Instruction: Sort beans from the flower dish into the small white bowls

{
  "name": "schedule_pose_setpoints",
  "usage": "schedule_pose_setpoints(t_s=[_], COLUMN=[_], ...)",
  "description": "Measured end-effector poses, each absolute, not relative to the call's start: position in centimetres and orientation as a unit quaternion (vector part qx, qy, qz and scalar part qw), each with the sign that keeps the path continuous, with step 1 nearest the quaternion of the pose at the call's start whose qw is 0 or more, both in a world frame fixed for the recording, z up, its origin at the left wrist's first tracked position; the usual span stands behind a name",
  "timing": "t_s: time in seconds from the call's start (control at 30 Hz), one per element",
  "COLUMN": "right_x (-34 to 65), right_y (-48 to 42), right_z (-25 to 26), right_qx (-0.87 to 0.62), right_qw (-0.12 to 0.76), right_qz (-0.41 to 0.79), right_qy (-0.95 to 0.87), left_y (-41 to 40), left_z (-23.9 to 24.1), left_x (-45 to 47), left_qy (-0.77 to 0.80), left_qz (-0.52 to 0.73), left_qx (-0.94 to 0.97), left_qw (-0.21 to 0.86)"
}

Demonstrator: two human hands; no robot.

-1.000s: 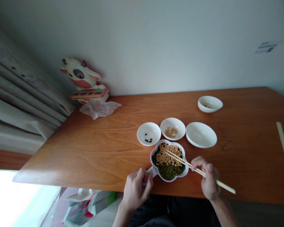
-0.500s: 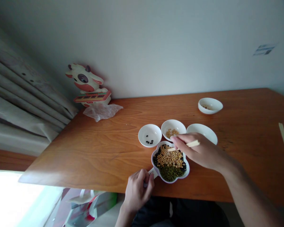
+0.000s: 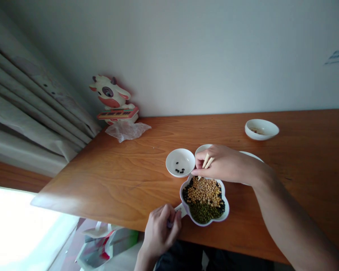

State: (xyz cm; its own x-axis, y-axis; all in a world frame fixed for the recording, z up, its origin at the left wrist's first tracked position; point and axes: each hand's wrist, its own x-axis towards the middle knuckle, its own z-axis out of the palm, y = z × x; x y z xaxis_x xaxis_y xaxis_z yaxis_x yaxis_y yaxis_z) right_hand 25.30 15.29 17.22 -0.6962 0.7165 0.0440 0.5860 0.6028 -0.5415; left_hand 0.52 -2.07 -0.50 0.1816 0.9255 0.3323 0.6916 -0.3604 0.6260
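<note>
My left hand [image 3: 163, 227] is closed around the short handle of a white flower-shaped dish [image 3: 227, 210]. Yellow soybeans [image 3: 205, 191], dark beans and green mung beans [image 3: 202, 212] fill this dish. Over its far rim is my right hand [image 3: 214, 161], closed on a pair of chopsticks [image 3: 208, 162] whose tips point down at the beans near the dish's far edge. Whether a bean sits between the tips cannot be made out. A white bowl [image 3: 186, 157] holding several black beans stands just left of my right hand. Behind the hand, a second white bowl [image 3: 202, 147] is mostly covered.
A third white bowl [image 3: 252, 154] shows partly behind my right wrist. Farther back stands another white bowl [image 3: 261, 130] with small bits inside. A toy cow with a keyboard [image 3: 113, 98] and a crumpled plastic bag [image 3: 127, 131] sit at the back left of the wooden table [image 3: 124, 180].
My right hand has shifted left and turned, taking the chopstick tips to the dish's far edge. It now covers more of the middle bowl. My left hand keeps hold of the handle.
</note>
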Motion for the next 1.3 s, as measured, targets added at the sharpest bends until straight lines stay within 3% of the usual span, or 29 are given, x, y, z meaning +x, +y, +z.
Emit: schedule_pose_setpoints(t_s=[0.63, 1.03, 1.3], right_x=[26.1, 28.1, 27.8], right_y=[13.3, 13.2, 13.5], right_z=[21.0, 20.1, 19.1], right_qx=[-0.373, -0.342, -0.338], right_qw=[0.058, 0.093, 0.099], right_qz=[0.29, 0.226, 0.258], right_qy=[-0.879, -0.907, -0.9], left_y=[-2.0, -2.1, -2.3], left_z=[-0.7, -0.7, -0.4], left_x=[-0.1, 0.2, 0.3], left_qy=[0.544, 0.53, 0.532], left_qz=[0.346, 0.357, 0.364], left_qx=[0.741, 0.748, 0.746], left_qw=[0.187, 0.18, 0.169])
